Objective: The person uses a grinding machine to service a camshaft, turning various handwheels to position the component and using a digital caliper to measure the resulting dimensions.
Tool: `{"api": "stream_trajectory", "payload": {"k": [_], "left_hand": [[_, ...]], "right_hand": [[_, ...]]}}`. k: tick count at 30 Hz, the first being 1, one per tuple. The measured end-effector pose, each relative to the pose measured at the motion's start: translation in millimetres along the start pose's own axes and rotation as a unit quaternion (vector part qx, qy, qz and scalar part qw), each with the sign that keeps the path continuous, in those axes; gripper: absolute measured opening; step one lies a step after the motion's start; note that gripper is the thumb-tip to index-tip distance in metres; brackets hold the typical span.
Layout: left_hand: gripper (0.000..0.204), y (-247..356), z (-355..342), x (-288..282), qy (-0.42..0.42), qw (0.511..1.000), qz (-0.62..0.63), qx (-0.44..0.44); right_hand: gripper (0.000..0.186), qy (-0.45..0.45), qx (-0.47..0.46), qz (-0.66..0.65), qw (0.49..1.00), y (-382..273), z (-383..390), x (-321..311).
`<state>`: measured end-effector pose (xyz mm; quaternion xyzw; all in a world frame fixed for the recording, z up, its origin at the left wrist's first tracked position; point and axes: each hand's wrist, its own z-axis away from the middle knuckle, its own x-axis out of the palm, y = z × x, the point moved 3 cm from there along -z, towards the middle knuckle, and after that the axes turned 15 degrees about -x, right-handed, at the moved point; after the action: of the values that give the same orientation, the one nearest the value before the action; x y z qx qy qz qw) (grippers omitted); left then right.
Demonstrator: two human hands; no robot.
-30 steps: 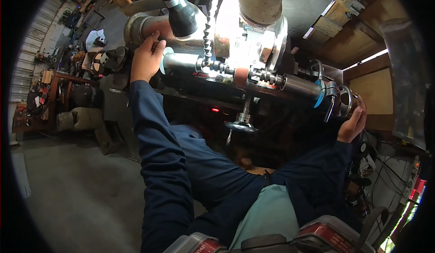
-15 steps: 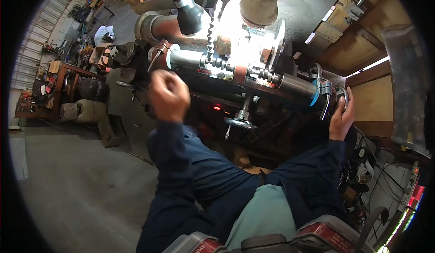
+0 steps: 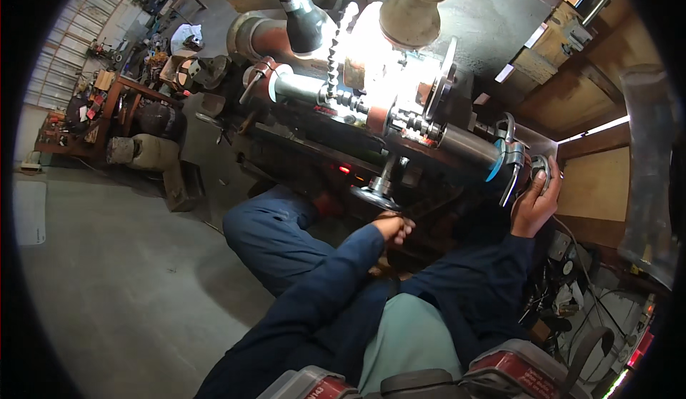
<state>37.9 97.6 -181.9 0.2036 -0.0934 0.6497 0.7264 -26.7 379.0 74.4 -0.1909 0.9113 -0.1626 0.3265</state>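
The left forearm (image 3: pixel 314 292) slants inward across the body, the left hand (image 3: pixel 394 227) just below the chrome handwheel (image 3: pixel 374 197), its fingers bent; I cannot tell whether they grasp anything. At the machine's (image 3: pixel 309 132) right end, the right hand (image 3: pixel 534 202) reaches forward, fingers clasping the end handwheel (image 3: pixel 541 162).

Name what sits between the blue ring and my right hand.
In the head view, a metal collar with a lever sits between the blue ring and your right hand, which holds a handwheel.
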Motion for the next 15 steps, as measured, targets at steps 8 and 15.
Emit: {"api": "stream_trajectory", "payload": {"k": [8,15], "left_hand": [[0.011,-16,-13,-44,0.097,0.988,-0.063,0.103],[0.017,41,107,-45,0.199,0.956,-0.111,0.183]], "right_hand": [[0.034,0.012,-0.001,-0.004,1.000,-11,3,13],[0.039,0.077,0.008,-0.010,0.997,1,15,14]]}}
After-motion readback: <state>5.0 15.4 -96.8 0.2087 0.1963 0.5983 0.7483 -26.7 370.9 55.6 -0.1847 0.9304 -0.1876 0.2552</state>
